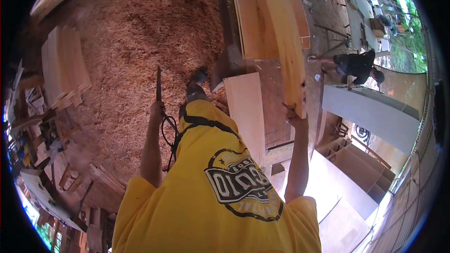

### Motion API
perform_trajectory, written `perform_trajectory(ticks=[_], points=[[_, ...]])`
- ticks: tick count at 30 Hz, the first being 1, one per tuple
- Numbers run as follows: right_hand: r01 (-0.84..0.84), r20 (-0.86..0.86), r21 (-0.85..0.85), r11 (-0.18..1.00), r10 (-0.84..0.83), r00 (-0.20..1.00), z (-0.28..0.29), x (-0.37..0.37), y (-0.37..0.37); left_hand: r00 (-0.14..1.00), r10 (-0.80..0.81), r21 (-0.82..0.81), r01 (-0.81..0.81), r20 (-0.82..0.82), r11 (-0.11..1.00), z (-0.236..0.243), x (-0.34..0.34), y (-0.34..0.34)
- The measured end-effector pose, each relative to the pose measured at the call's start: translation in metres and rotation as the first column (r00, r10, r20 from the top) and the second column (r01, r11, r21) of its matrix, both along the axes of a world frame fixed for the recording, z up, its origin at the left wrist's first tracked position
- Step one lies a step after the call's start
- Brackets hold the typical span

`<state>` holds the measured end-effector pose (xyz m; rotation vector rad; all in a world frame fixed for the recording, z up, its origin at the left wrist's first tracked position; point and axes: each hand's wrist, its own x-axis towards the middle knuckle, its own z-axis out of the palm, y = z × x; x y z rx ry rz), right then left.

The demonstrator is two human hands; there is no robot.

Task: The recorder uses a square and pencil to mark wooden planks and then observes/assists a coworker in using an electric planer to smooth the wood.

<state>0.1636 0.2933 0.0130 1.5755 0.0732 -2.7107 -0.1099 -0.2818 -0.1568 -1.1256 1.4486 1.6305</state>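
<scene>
My left hand is closed round the lower end of a long, narrow, dark strip that tapers to a point like a blade; its exact kind does not show. A looped black cord hangs beside that hand. On the other side, my right hand grips the near end of a long yellowish wooden board, which stretches away from me over other boards. Dark knots mark the board close to my fingers. Part of my right hand's grip is hidden by the board.
Wood shavings cover the ground ahead and left. Flat panels and a pale plank lie under and beside the board. Stacked planks are at left. At right, a person in dark clothes bends by a white panel; shelving stands nearer.
</scene>
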Motion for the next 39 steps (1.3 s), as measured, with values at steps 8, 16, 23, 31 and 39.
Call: perform_trajectory(ticks=[8,16,23,31,39], points=[[-0.002,-0.04,0.245,0.97,0.012,0.999,-0.038,0.002,-0.035,0.998,-0.047,0.006,0.047,-0.042,0.999,-0.018,-0.013,-0.012],[0.212,0.157,0.707,0.674,-0.442,0.883,-0.078,-0.038,-0.082,0.987,-0.138,0.046,0.142,-0.077,0.989,0.012,-0.033,-0.021],[-0.515,0.572,0.82,0.248,-0.325,0.753,-0.098,0.05,-0.1,0.98,-0.195,0.062,0.198,-0.051,0.978,0.007,-0.057,-0.038],[-0.203,0.44,0.889,0.41,-0.645,0.624,-0.096,0.212,-0.162,0.942,-0.335,-0.072,0.332,-0.023,0.94,0.044,-0.068,-0.005],[-0.939,0.846,0.344,0.004,-0.435,0.308,-0.118,0.316,-0.193,0.907,-0.422,-0.054,0.421,-0.007,0.906,0.059,-0.061,0.015]])
